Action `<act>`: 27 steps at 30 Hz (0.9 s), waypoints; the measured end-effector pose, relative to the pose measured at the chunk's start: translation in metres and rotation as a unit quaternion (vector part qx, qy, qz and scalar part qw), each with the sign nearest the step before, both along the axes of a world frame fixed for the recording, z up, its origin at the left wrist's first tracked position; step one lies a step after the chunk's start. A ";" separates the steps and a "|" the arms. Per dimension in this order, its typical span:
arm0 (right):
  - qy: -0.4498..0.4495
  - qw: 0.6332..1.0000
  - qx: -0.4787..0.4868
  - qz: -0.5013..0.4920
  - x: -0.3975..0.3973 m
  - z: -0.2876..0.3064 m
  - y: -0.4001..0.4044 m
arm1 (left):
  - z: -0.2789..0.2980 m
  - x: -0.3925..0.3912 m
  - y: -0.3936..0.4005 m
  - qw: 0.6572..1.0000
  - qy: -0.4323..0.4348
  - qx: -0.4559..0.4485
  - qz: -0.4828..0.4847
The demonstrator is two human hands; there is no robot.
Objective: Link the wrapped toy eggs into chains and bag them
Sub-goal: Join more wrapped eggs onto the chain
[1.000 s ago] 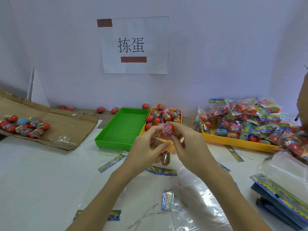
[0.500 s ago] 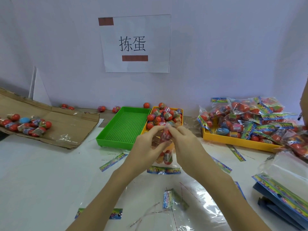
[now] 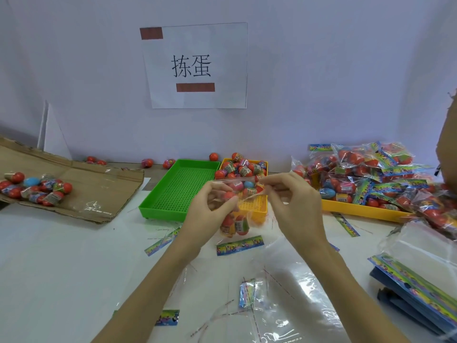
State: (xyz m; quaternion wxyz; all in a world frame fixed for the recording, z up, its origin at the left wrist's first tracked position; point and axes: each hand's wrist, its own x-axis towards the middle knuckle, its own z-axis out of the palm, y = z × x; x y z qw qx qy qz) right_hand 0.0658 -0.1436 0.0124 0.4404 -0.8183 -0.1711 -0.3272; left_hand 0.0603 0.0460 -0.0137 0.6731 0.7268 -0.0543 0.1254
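Above the table's middle I hold a clear plastic bag (image 3: pixel 243 220) with two red wrapped toy eggs (image 3: pixel 235 225) hanging in its bottom. My left hand (image 3: pixel 210 214) pinches the left side of the bag's mouth and my right hand (image 3: pixel 294 206) pinches the right side, stretching the top edge between them. A printed header strip (image 3: pixel 239 245) lies on the table just below the bag. Loose wrapped eggs (image 3: pixel 242 169) fill the small yellow tray (image 3: pixel 257 209) behind my hands.
An empty green tray (image 3: pixel 178 191) sits left of the yellow one. A large yellow tray (image 3: pixel 358 210) at the right holds several filled bags. Eggs lie on flat cardboard (image 3: pixel 81 194) at the left. Clear bags (image 3: pixel 284 293) and stacked header cards (image 3: pixel 415 288) lie in front.
My hands have moved apart, pulling the bag's mouth wide. The egg held up between my fingertips a second ago is no longer there; eggs hang lower in the bag.
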 end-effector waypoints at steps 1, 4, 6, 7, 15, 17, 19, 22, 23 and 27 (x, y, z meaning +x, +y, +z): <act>0.007 1.000 -0.006 -0.018 0.004 -0.002 -0.007 | 0.000 0.001 0.001 1.000 0.003 -0.004 0.009; 0.041 0.994 -0.031 -0.100 0.016 -0.009 -0.030 | -0.001 0.004 0.003 0.999 0.004 -0.006 0.034; 0.117 0.976 -0.099 -0.155 0.025 -0.015 -0.047 | -0.001 0.005 0.003 0.999 0.015 -0.011 0.039; 0.170 0.961 -0.139 -0.169 0.028 -0.017 -0.055 | -0.002 0.005 0.003 0.999 0.019 -0.009 0.041; 0.148 0.970 -0.106 -0.162 0.027 -0.004 -0.070 | -0.002 0.003 0.004 0.999 -0.005 0.029 0.039; 0.129 0.973 -0.096 -0.165 0.026 -0.002 -0.068 | -0.001 0.002 0.002 0.999 -0.005 0.040 0.036; 0.098 0.976 -0.086 -0.173 0.023 0.000 -0.064 | 0.000 0.001 0.002 0.999 0.004 0.034 0.029; 0.067 0.983 -0.070 -0.154 0.017 0.001 -0.051 | 0.002 -0.001 0.001 1.000 0.026 0.012 -0.004; 0.061 0.987 -0.057 -0.136 0.014 0.002 -0.045 | 0.003 -0.003 0.001 0.999 0.030 0.004 -0.018; 0.140 0.989 0.015 0.051 0.005 0.003 -0.021 | 0.006 -0.005 -0.002 0.998 0.017 0.013 -0.053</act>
